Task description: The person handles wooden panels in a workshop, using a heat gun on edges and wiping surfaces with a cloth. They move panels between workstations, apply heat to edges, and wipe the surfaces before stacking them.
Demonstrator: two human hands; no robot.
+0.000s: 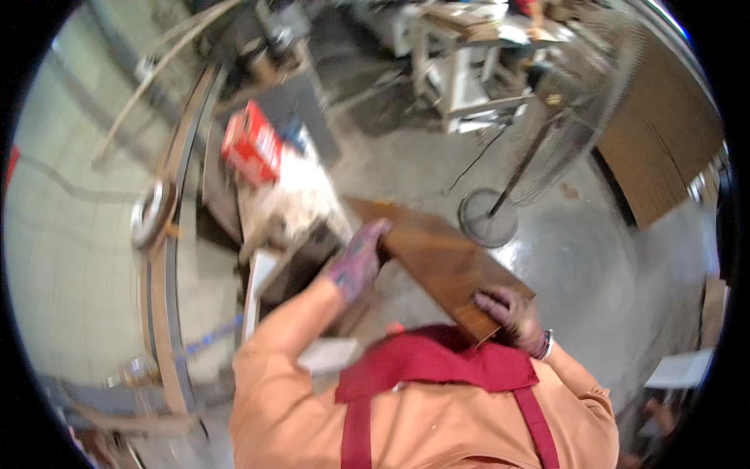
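Observation:
A long brown wooden board (449,262) slants across in front of me, its near end close to my dark red apron (437,363). My left hand (358,264), in a stained purplish glove, is closed on the board's left edge toward its far part. Gripping the near right part is my right hand (512,314), also gloved, with its fingers over the top face. The undersides of both grips are hidden by the board and the gloves.
Left of the board stands a cluttered bench (293,184) bearing a red box (251,144). A pedestal fan (488,217) is on the concrete floor ahead. Brown panels (652,133) lean at the right; a white worktable (457,70) stands farther off.

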